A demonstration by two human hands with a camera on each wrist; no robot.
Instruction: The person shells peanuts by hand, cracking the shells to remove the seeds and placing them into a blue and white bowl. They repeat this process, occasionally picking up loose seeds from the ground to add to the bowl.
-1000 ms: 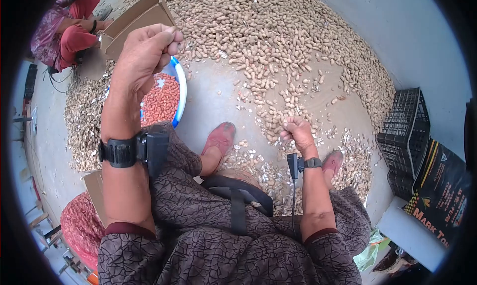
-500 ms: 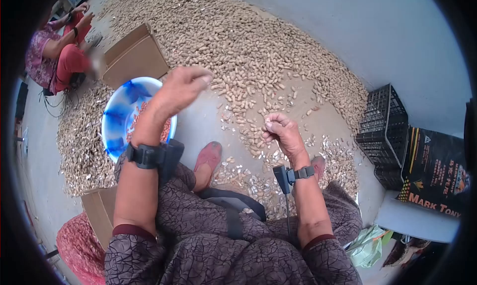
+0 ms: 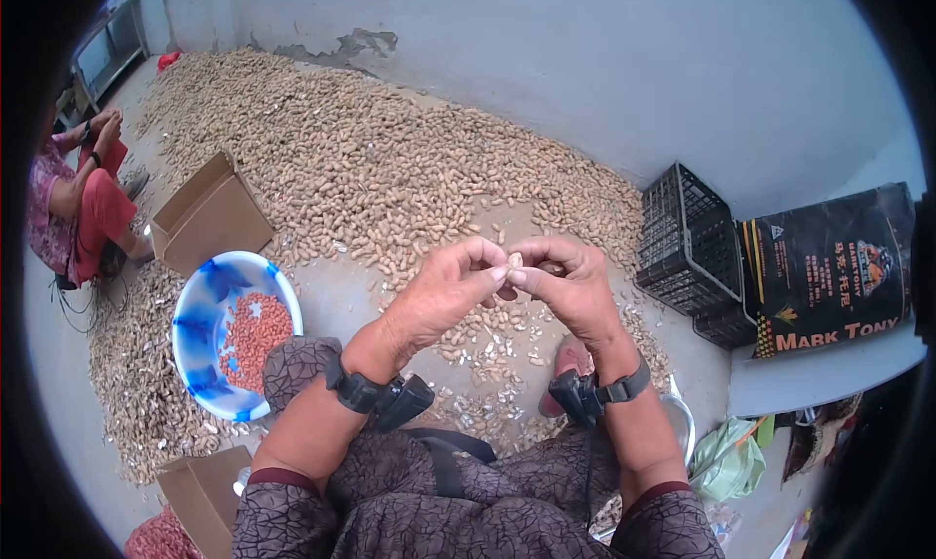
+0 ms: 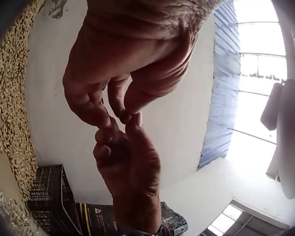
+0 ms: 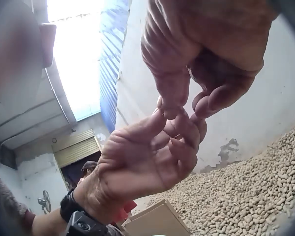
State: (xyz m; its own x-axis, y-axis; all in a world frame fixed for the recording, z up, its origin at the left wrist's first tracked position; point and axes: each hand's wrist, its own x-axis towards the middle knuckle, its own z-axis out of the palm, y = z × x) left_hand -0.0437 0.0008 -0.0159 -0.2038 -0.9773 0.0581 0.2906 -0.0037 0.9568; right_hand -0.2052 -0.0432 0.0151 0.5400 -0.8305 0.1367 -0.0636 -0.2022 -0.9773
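Observation:
In front of my body both hands meet at the fingertips around a small pale peanut [image 3: 515,261]. My left hand [image 3: 436,294] pinches it from the left between thumb and curled fingers. From the other side, the thumb and fingers of my right hand [image 3: 573,288] hold it too. The left wrist view has the left hand [image 4: 132,54] above and the right hand [image 4: 132,172] below, tips touching. In the right wrist view, fingers mostly hide the peanut. A blue and white basin [image 3: 200,335] with reddish shelled peanuts [image 3: 258,335] stands left of my knee.
A large heap of unshelled peanuts [image 3: 341,159] spreads along the wall, with broken shells [image 3: 483,413] between my feet. A cardboard box [image 3: 214,213] lies beyond the basin, near a seated person [image 3: 88,198]. Black crates [image 3: 687,237] and a printed black bag [image 3: 829,276] stand at right.
My left hand has come from beside the basin, rightward and down, to meet the right hand at the peanut. The head view has tilted up, showing more wall and the whole basin.

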